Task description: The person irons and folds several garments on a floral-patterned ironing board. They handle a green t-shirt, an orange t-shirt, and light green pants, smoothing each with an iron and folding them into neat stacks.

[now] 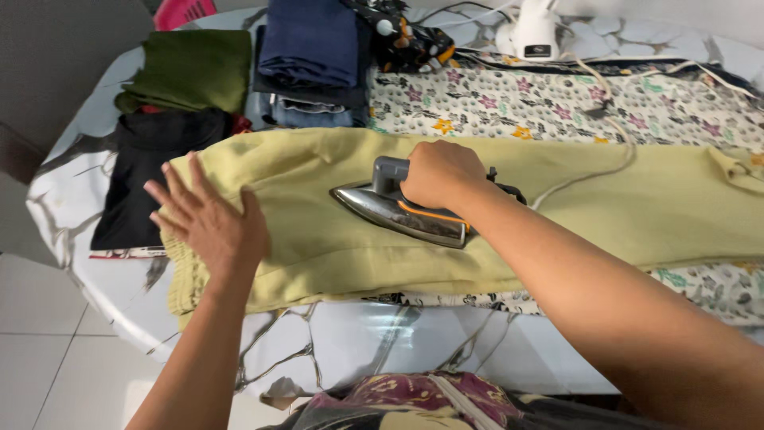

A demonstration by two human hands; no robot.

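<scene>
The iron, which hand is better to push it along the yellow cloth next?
Probably the right hand: its fingers already wrap the handle of the iron, which sits on the yellow garment. The left hand lies flat and open on the garment's left end, apart from the iron.

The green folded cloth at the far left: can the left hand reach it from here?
Probably yes. The left hand lies flat on the yellow garment, and only the black cloth lies between it and the green cloth.
</scene>
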